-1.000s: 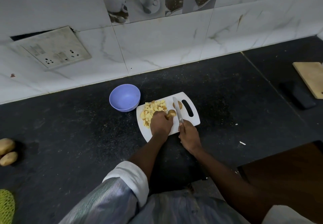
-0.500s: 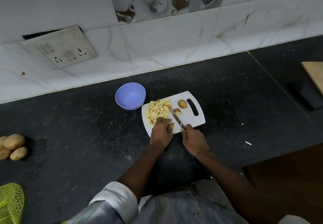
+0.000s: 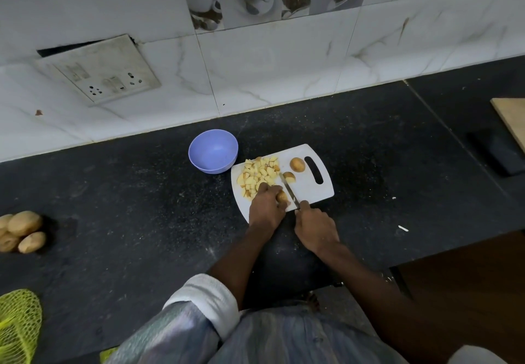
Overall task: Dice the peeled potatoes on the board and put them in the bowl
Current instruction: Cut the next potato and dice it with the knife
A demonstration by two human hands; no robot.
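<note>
Now my left hand [image 3: 266, 206] is curled over a small piece of potato [image 3: 282, 196] at the near edge of the white cutting board [image 3: 308, 190]. My fingers bend down around the piece and hold it on the board, so only its brown end pokes out on the right side of my hand. My right hand [image 3: 314, 227] is closed tight around the handle of the knife [image 3: 289, 190]. The handle is hidden inside my fist, so I cannot tell what it looks like. The thin blade sticks out from my hand and points away from me, just beside the piece I am holding. I cannot tell if the blade is touching it. The tip of the blade reaches near a pile of yellow potato cubes [image 3: 259, 175] on the left part of the board. My left knuckles touch the near side of that pile. Two more potato pieces sit on the board past the blade: a half potato [image 3: 289, 176] right by the tip, and a round potato [image 3: 297, 164] next to the board's handle slot. The blue bowl [image 3: 213, 151] stands on the dark counter [image 3: 127, 207], just beside the far left corner of the board. I see no potato inside it. Far to my left, some whole potatoes [image 3: 21, 231] lie in a little heap on the counter, and a yellow net bag [image 3: 17, 324] is near the corner.
</note>
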